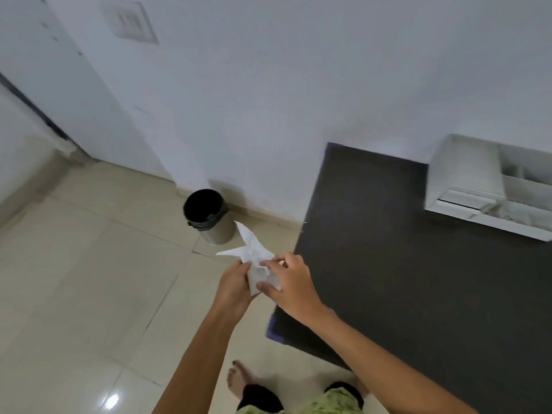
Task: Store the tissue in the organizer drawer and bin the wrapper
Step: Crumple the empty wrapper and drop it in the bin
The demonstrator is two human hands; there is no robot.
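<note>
Wrapper (pixel 257 261) clamped between both hands, bin (pixel 209 216) at 11 o'clock.
Left hand (pixel 236 285) nearer bin; right hand (pixel 286 282) pinches alongside, over desk (pixel 418 264) edge.

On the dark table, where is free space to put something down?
The dark table is bare from its near left corner by the right hand up to the wall. Only the far right is crowded, where the white organizer stands.
</note>
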